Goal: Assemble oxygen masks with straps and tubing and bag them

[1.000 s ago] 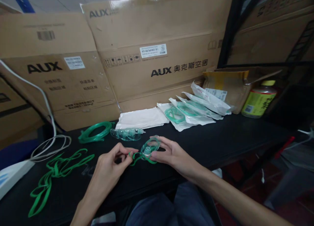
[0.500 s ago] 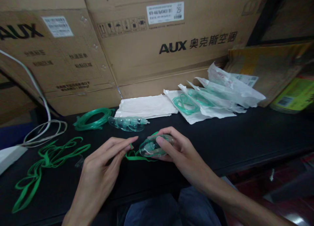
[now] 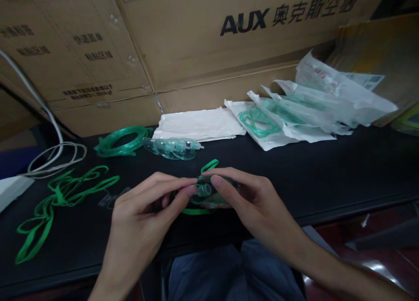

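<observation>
One see-through, faintly green mask (image 3: 214,201) is being held over the front of the black table (image 3: 327,170); can't tell from where I'm standing if it's touching. Its curved shell is looking glossy, and a round, hollow port (image 3: 205,189) is showing on its left part. Right hand (image 3: 250,194) is gripping the shell, thumb on top. Left hand (image 3: 147,209) is pinching the flat green strap (image 3: 199,212) at the mask's edge; strap is looping out behind.
</observation>
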`<state>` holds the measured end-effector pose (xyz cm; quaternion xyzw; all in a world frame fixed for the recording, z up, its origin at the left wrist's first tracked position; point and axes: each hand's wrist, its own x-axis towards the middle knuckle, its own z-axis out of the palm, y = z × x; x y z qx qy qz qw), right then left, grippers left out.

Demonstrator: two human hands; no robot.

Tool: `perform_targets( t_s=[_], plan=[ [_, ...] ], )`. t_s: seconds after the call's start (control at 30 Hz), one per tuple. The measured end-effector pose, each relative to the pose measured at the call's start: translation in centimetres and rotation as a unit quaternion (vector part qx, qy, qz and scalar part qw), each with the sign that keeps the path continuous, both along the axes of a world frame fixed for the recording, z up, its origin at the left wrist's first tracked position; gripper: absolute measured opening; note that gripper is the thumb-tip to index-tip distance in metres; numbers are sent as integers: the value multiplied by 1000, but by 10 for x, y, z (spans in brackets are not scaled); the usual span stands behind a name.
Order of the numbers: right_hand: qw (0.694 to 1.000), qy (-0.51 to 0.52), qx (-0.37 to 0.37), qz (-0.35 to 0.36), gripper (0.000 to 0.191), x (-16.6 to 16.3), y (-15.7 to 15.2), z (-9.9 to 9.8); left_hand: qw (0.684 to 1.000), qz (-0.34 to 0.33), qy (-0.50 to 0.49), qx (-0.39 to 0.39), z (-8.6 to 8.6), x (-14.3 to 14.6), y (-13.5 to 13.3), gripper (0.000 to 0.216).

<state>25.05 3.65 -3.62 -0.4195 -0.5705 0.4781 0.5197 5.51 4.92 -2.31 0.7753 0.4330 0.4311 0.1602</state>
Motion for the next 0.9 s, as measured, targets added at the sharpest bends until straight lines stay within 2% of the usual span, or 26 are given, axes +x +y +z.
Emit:
perform_targets(
  t_s=[0.3, 0.9],
  plan=[
    [1000, -18, 20, -6, 26, -2, -3, -1, 999, 25, -26, 5, -3, 0, 0, 11],
    [995, -60, 83, 14, 29, -1, -6, 2, 997, 16, 40, 56, -5, 0, -2, 14]
  ],
)
